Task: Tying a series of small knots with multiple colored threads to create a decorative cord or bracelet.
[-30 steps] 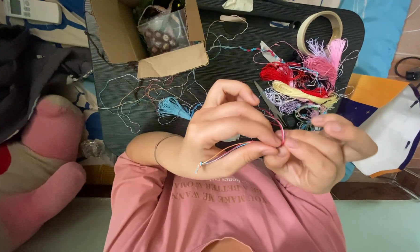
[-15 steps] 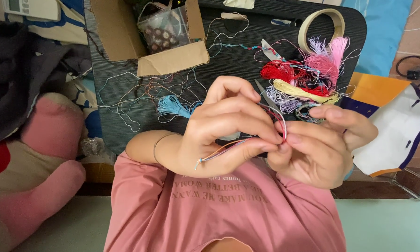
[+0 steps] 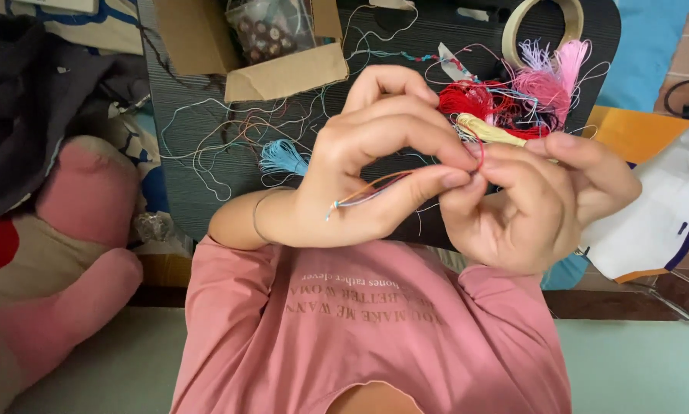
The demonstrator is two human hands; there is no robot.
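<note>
Thin multicoloured threads (image 3: 371, 189), orange, blue and red among them, run in a small bundle across the palm of the left hand (image 3: 375, 165), whose thumb and forefinger are pinched closed on them. Their loose knotted end hangs out near the wrist. The right hand (image 3: 540, 199) meets the left fingertip to fingertip, its thumb and fingers closed on the same strands, and a short red loop of thread rises just above the pinch. Both hands are held above the person's pink shirt (image 3: 367, 330), in front of a dark ribbed board (image 3: 206, 153).

On that board, just behind the hands, lies a heap of embroidery floss (image 3: 513, 96) in red, pink, lilac and pale yellow, with a roll of tape (image 3: 542, 19) beyond it. A light blue tassel (image 3: 283, 156) sits left of the left hand among loose stray threads. Farther back stands an open cardboard box (image 3: 245, 46) holding a clear bag of beads (image 3: 272, 27). A pink plush toy (image 3: 68, 245) lies well off to the left.
</note>
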